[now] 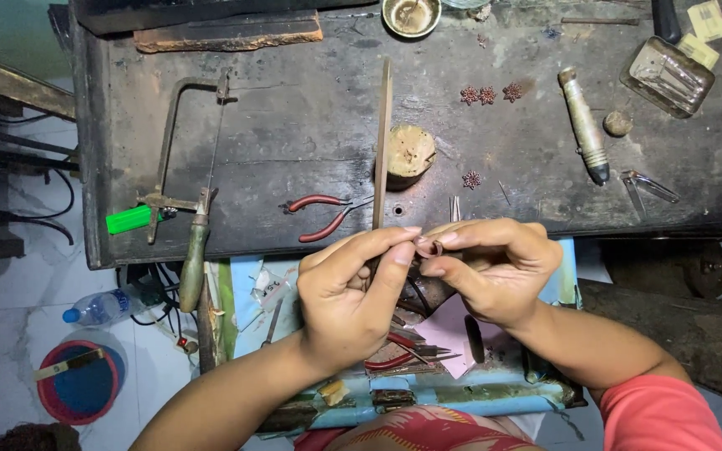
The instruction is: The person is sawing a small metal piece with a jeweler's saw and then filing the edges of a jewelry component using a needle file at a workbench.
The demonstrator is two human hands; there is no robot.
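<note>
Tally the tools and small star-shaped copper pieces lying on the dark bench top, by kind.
Star-shaped copper pieces: 4
Red-handled pliers: 1
Jeweller's saw frame: 1
Flat file: 1
Wooden-handled tool: 1
Tweezers: 1
Total: 9

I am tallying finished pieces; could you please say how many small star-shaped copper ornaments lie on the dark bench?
4: three star-shaped copper ornaments in a row near the bench's back, one beside the wooden stump; hands may hide more.
</note>
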